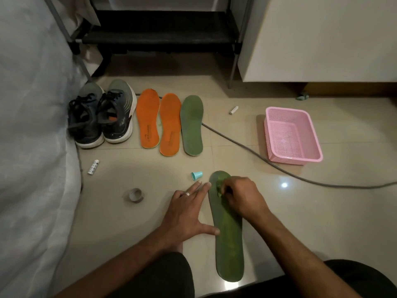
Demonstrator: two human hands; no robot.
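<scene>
Pinching a bright green scrap [219, 187], the right hand [242, 196] is seemingly just starting on the green insole [229, 244]. The left hand [184, 211], fingers flat, is bracing it. Most of it, behind the fingers, is awaiting work.

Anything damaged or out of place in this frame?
Yes. The near green insole has a bright green flap lifted off its toe end, pinched by the right hand; the left hand steadies its edge. A teal cap lies loose on the floor beside it.
</scene>
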